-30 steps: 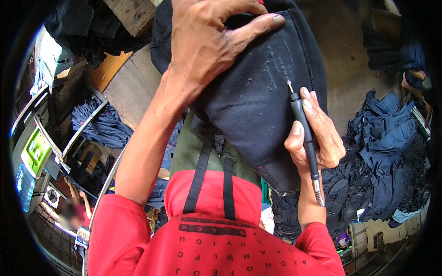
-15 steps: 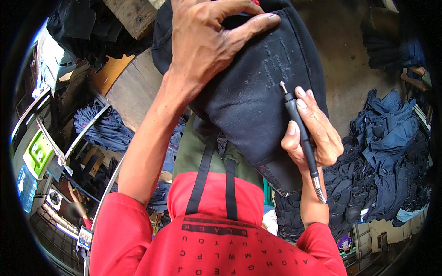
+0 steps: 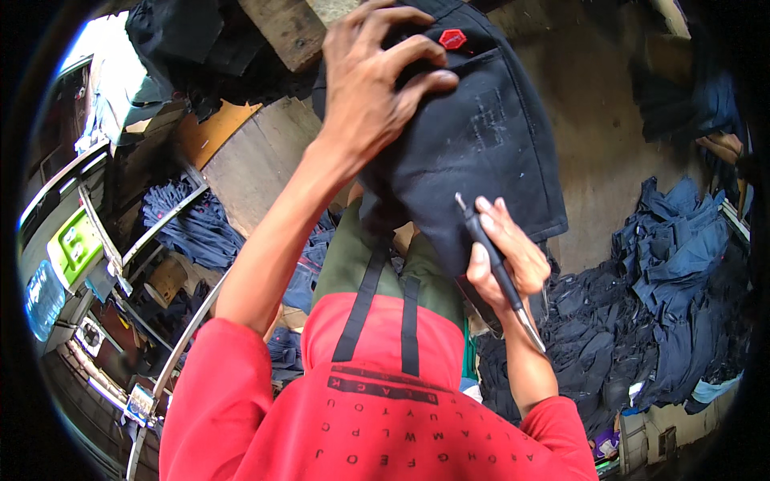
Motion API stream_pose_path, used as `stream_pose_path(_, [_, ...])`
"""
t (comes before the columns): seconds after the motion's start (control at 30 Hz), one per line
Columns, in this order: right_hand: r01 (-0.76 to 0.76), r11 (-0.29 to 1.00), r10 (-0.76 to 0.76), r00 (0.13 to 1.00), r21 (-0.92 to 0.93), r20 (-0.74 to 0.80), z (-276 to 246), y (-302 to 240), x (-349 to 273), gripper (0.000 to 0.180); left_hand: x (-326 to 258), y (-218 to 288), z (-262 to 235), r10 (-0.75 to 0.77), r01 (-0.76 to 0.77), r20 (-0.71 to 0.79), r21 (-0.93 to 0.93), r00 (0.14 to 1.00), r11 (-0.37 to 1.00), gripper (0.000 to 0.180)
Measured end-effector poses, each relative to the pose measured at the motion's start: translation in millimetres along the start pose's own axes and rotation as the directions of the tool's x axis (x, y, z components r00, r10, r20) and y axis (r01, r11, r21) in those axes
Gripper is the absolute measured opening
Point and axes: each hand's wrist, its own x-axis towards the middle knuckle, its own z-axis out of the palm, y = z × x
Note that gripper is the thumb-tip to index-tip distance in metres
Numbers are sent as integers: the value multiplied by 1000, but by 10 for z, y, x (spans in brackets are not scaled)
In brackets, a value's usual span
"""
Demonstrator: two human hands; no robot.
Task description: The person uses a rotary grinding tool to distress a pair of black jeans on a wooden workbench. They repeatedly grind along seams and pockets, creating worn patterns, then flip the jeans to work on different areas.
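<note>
Dark denim trousers point(image 3: 449, 156) are spread in front of me, with pale scuffed lines near a pocket edge and a red hexagonal tag point(image 3: 453, 39) above it. My left hand point(image 3: 373, 88) rests on the upper left of the cloth, its bent fingers apart. My right hand point(image 3: 511, 260) is wrapped round a pen-like rotary grinder point(image 3: 493, 255) with a black grip and a flexible metal shaft at its rear. The grinder's small metal tip points up over the lower part of the trousers, below the scuffed lines; whether it touches the cloth I cannot tell.
Piles of dark and blue garments point(image 3: 666, 240) lie at the right, and a bundle of blue garments point(image 3: 184, 224) at the left. A wooden block point(image 3: 285, 32) is at the top. A green tray point(image 3: 76, 248) and a water bottle point(image 3: 46, 301) stand far left. Another person's hand point(image 3: 722, 146) shows far right.
My right hand and the grinder have moved down and left, away from the scuffed lines. My left hand's fingers have bent more, and the red tag now shows fully.
</note>
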Motion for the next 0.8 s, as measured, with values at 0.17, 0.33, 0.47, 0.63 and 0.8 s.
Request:
stream_pose_path(0.17, [-104,994,106,986,24,-128,-48,319,235,31,358,-410,374,204,-228,-189,-114,961,967,21])
stream_pose_path(0.33, [155,984,-158,987,-87,-25,119,74,146,31,467,-579,390,251,-275,-171,-136,953,952,22])
stream_pose_path(0.47, [151,983,-150,989,-107,16,375,-120,-64,29,402,-558,392,230,-263,-194,-169,954,950,23])
stream_pose_path(0.63, [186,969,-189,982,-165,-3,503,-35,-5,30,378,-656,472,238,-282,-221,-193,946,940,24])
stream_pose_path(0.8, [196,960,-201,980,-201,-6,574,-44,70,31,382,-667,474,240,-298,-246,-236,939,925,25])
